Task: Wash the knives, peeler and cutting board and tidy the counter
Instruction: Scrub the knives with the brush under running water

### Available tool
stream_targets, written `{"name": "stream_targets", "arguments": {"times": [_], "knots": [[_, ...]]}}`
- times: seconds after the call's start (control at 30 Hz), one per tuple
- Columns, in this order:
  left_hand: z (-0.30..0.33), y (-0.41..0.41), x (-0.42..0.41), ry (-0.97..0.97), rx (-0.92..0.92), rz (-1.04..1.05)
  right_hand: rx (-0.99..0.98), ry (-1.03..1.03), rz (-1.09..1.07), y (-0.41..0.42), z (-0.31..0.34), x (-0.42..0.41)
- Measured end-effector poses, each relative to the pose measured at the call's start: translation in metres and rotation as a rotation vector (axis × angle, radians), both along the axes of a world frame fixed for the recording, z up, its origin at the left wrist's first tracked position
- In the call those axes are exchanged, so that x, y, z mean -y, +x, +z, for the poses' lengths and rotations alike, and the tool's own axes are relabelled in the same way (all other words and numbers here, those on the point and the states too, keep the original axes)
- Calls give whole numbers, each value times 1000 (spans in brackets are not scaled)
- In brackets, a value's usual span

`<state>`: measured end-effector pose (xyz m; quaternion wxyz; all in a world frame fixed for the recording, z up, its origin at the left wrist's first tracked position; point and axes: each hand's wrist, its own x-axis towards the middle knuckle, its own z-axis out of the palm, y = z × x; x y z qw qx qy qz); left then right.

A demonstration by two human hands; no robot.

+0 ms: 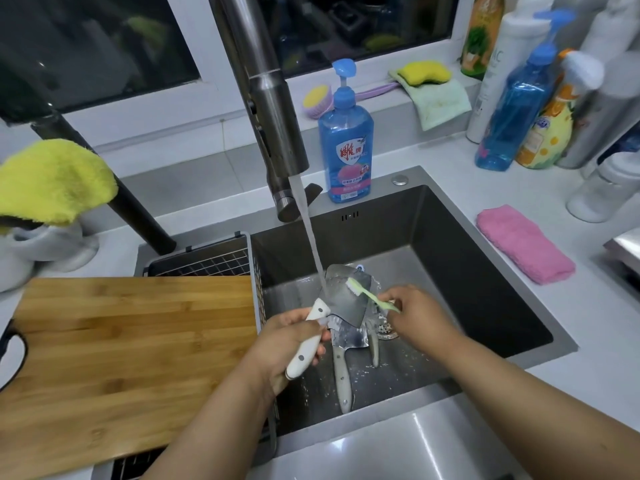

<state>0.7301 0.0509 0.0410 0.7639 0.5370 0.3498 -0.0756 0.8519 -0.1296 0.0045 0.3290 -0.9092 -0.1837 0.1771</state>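
Steel cleaver (pixel 346 292) is tilting under the tap stream (pixel 308 233), left hand (pixel 294 341) gripping its handle so the right hand (pixel 419 310), pinching a green toothbrush (pixel 370 296), is scrubbing; possibly the peeler (pixel 374 344) is waiting below.

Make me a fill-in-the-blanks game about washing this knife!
The left hand holds the knife by its ____ handle.
The right hand scrubs the blade with a green ____.
Water runs from the ____ onto the blade.
The folded cloth right of the sink is ____.

Missing words: white; toothbrush; faucet; pink
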Motion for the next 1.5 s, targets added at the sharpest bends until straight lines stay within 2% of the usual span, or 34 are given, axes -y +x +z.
{"name": "stream_targets", "arguments": {"times": [0.17, 0.37, 0.5, 0.57, 0.7, 0.83, 0.97, 1.13, 1.33, 1.5], "knots": [[0, -2, -3, -30, 3, 3, -35, 98, 135, -10, 7, -15], [7, -4, -5, -73, 25, 5, 7, -20, 27, 15, 9, -15], [9, -5, -8, -49, 15, 6, -19, 99, 153, -2, 15, -23], [10, -5, -8, -45, 17, -1, 1, 121, 145, 2, 16, -31], [17, -6, -8, -68, 36, -5, 18, 28, 38, 23, 13, -32], [20, -10, -12, -83, 40, 22, 32, 12, 92, 5, 14, -26], [23, -13, -14, -32, 30, 18, 27, 84, 161, -11, 19, -36], [32, -20, -14, -10, 52, 12, 55, -45, 7, 13, 14, -38], [43, -27, -17, 248, 68, -48, 41, -95, -52, 4, 3, -28], [49, -33, -24, 321, 76, -33, 33, -96, -60, -13, -8, -38]]}}
